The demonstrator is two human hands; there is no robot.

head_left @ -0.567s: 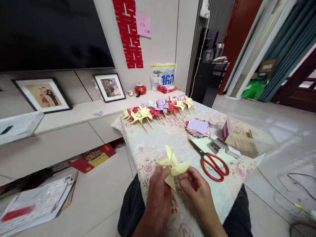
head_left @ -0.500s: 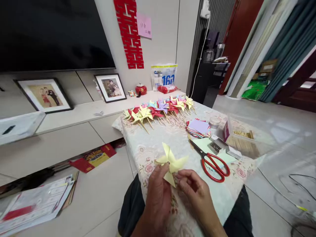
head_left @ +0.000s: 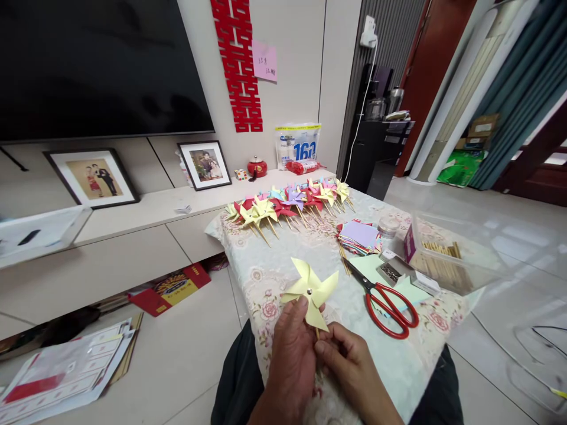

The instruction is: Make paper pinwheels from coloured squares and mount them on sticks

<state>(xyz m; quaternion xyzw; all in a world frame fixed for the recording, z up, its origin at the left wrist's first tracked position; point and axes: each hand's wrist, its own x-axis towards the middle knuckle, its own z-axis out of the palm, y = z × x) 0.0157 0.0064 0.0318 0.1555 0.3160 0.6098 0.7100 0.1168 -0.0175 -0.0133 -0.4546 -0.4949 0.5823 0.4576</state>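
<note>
A pale yellow paper pinwheel (head_left: 310,290) with a metal pin at its centre stands upright over the near edge of the table. My left hand (head_left: 290,348) pinches it from behind, the thumb just under the hub. My right hand (head_left: 343,360) grips the thin stick below the bottom blade. Both hands touch each other above my lap. A row of finished pinwheels (head_left: 287,202) in yellow, red, purple and pink lies across the far end of the table.
On the floral tablecloth (head_left: 266,277) lie red-handled scissors (head_left: 387,301), a stack of coloured paper squares (head_left: 359,236), a small pin box (head_left: 390,271) and a clear box of wooden sticks (head_left: 447,257). A TV shelf with framed photos runs along the left. Papers lie on the floor.
The pinwheel has turned to face me, its pinned hub now showing. My right hand slid from the right blade down to the stick. The view tilted slightly.
</note>
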